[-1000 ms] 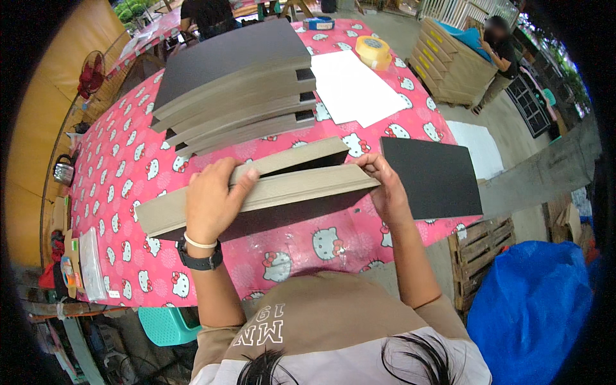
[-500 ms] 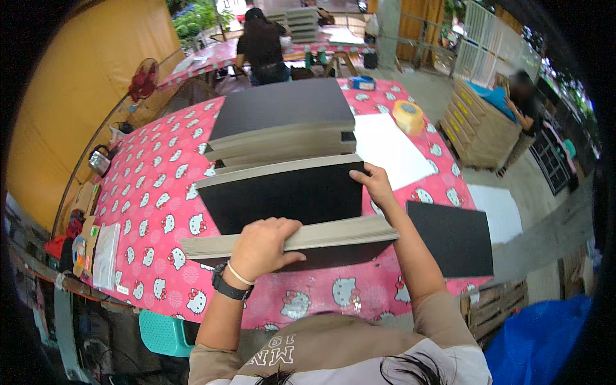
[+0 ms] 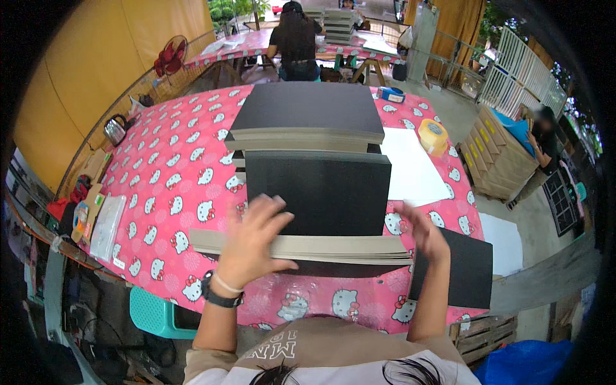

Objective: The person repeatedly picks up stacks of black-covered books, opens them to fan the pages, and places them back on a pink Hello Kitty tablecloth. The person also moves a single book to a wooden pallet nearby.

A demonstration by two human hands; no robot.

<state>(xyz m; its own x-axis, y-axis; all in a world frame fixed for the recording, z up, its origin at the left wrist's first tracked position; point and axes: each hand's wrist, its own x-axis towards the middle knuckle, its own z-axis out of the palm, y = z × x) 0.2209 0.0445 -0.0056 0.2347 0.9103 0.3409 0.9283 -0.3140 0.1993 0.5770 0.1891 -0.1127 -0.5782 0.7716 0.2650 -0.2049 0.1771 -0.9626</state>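
A bundle of thin boards with grey edges and black faces stands on its long edge close to my body. Over the left part of its top edge is my left hand, fingers spread and a little blurred, thumb on the near side; whether it presses on the boards I cannot tell. Off the bundle's right end, my right hand is raised, blurred, with fingers apart and nothing held. Just beyond, a second black board bundle leans up against a tall stack of black boards.
On the pink patterned tablecloth lie white sheets, a yellowish tape roll, a blue tape roll and a black board. A kettle stands at the left edge. People work at the back and right.
My right hand has let go of the far bundle and come back toward me. That bundle now leans back against the stack. My left hand's fingers have lifted and spread.
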